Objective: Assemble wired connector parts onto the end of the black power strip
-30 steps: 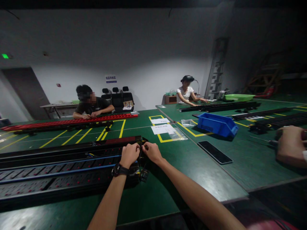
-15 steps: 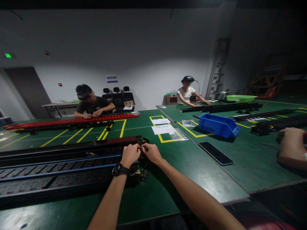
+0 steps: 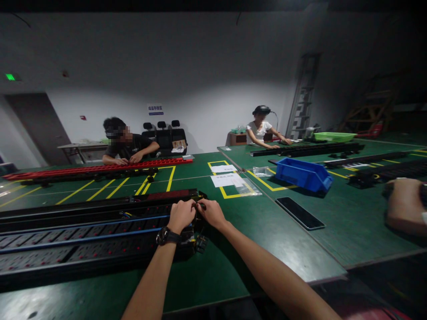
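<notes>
A long black rail assembly (image 3: pixel 100 233) with blue strips and red dots lies across the left of the table. At its right end, my left hand (image 3: pixel 182 215) is closed, with thumb and fingers pinched at the end piece. My right hand (image 3: pixel 211 213) is pinched beside it, and the fingertips of both hands nearly meet. Whatever small part sits between the fingers is too dark and too covered to make out. Just below the hands, a small black connector block (image 3: pixel 201 244) sticks out from the rail's end.
A phone (image 3: pixel 300 213) and a blue bin (image 3: pixel 302 174) stand to the right on the green table (image 3: pixel 267 240). Papers (image 3: pixel 227 180) lie ahead. One co-worker (image 3: pixel 130 146) handles a red rail (image 3: pixel 83 169); another (image 3: pixel 262 131) works farther back. Another person's hand (image 3: pixel 407 206) shows at the right edge.
Both my hands stay at the rail's end with almost no visible shift. The co-worker at the left has lowered and turned the head slightly.
</notes>
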`<state>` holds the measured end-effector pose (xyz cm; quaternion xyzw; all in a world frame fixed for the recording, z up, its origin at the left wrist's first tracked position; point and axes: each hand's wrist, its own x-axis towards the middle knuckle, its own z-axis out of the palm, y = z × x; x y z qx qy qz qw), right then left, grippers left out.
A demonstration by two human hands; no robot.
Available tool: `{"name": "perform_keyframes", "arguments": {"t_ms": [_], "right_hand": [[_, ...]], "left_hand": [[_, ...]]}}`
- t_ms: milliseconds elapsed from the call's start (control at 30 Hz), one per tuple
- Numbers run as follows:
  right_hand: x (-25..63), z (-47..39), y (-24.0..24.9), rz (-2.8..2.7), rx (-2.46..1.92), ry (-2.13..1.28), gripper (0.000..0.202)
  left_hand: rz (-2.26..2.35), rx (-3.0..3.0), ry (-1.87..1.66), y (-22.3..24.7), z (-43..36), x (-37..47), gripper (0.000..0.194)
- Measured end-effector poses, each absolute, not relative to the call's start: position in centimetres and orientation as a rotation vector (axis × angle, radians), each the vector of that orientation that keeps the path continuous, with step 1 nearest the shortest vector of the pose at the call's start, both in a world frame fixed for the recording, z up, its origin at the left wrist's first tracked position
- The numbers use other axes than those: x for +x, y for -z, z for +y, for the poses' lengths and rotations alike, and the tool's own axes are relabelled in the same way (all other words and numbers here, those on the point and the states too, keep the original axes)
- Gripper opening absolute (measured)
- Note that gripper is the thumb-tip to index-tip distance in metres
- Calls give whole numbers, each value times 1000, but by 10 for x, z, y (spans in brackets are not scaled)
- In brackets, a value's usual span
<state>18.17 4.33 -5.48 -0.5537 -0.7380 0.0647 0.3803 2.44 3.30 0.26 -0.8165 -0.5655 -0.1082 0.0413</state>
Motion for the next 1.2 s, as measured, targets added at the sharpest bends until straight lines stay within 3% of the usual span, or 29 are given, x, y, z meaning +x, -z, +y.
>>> {"name": "perform_keyframes", "arguments": {"t_ms": [200, 567, 800, 1033, 1200], "right_hand": [[196, 50, 48, -1761, -1662, -84, 25], [286, 69, 47, -1449, -2075, -320, 36], [309, 71, 54, -1589, -2099, -416, 66], [301, 66, 46, -1678, -2214, -372, 56], [300, 59, 38, -1653, -2286, -347, 63]], "left_hand": [[-1765, -2507, 370, -3, 32, 25, 32], [-1786, -2485, 437, 0, 34, 23, 31], [-1850, -2438, 455, -2, 35, 23, 27], [-1844, -2433, 436, -5, 33, 23, 26], [-1833, -2444, 420, -6, 32, 23, 26]]}}
